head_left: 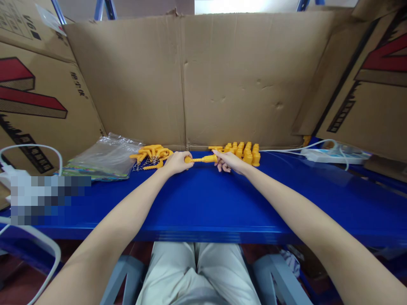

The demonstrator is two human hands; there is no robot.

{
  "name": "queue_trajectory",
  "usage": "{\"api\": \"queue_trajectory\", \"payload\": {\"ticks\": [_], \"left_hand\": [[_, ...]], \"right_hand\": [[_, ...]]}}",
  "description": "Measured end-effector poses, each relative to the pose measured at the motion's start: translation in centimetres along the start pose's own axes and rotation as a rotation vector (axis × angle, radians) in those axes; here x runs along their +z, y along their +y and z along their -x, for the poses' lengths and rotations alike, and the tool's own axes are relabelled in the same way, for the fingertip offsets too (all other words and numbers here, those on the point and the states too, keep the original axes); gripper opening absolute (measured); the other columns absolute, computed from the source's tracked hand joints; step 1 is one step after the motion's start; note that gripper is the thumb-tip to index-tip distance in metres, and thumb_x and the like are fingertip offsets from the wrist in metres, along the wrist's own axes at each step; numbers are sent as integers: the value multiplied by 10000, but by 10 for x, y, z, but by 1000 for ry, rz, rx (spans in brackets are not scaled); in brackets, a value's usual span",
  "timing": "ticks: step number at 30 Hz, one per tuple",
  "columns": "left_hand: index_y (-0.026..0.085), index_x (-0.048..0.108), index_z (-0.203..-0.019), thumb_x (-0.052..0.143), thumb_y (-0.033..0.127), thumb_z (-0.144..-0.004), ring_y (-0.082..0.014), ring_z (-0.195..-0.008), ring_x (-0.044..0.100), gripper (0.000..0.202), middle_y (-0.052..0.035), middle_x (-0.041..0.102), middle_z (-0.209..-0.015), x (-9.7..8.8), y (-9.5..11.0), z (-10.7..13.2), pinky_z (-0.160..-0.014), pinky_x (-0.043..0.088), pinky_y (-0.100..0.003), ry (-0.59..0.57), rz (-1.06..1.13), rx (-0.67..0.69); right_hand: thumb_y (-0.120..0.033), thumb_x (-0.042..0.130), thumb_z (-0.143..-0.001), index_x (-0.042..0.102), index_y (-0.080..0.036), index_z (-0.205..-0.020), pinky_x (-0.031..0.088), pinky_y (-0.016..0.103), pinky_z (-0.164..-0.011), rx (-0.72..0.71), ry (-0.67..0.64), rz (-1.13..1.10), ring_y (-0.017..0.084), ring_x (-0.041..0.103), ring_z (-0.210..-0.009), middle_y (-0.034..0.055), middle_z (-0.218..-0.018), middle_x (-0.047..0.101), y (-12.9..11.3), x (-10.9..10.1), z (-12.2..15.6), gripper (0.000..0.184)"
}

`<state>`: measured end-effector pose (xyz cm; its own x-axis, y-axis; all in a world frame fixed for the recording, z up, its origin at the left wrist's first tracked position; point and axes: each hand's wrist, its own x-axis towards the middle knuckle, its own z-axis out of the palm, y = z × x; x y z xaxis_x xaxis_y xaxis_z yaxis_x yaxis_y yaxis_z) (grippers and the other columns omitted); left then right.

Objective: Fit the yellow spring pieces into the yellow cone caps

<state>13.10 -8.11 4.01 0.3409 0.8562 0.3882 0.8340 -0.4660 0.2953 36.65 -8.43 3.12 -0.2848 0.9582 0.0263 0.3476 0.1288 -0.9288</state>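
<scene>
Both my hands hold one yellow plastic screw-shaped piece just above the blue table, near its far edge. My left hand is closed around the piece's left end. My right hand pinches its right end, where a thicker yellow cap sits. Left of my left hand lies a pile of yellow hook pieces with small metal chains. Just past my right hand stands a cluster of yellow cap pieces.
A cardboard wall closes off the back, with printed cartons at both sides. Clear plastic bags lie at the left. A white power strip with cables sits at the right. White cable loops at the far left.
</scene>
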Motion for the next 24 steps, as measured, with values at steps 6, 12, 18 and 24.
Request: {"api": "queue_trajectory", "payload": {"ticks": [6, 12, 18, 24], "left_hand": [[214, 673, -870, 582, 321, -723, -157, -617, 597, 204, -3, 683, -639, -1, 0, 0, -588, 396, -246, -17, 3, -33], [216, 672, -914, 583, 305, -727, -164, -646, 607, 225, -7, 686, -655, -3, 2, 1, -608, 401, -253, -24, -41, -43], [231, 664, -882, 579, 334, -732, -173, -671, 616, 201, 2, 675, -652, -2, 5, 2, -632, 400, -266, 17, -62, -3], [227, 664, -899, 580, 337, -732, -163, -643, 609, 216, 4, 678, -639, -2, 6, 2, -608, 400, -254, -4, -17, -47]], "right_hand": [[-525, 536, -890, 578, -170, -919, 452, 209, -428, 44, -115, -142, 97, 575, -447, 86, -759, 701, 1, -11, 1, 359], [-257, 684, -828, 552, -173, -943, 496, 184, -489, -9, -161, -181, 72, 584, -480, 37, -767, 699, 4, -13, 0, 194], [-540, 407, -943, 526, -170, -672, 310, 162, -287, 58, -98, -88, 57, 412, -304, 35, -489, 587, 2, -5, -1, 473], [-624, 272, -939, 552, -150, -690, 249, 159, -253, 120, -82, -14, 53, 384, -276, 52, -474, 572, -5, -4, 2, 604]]}}
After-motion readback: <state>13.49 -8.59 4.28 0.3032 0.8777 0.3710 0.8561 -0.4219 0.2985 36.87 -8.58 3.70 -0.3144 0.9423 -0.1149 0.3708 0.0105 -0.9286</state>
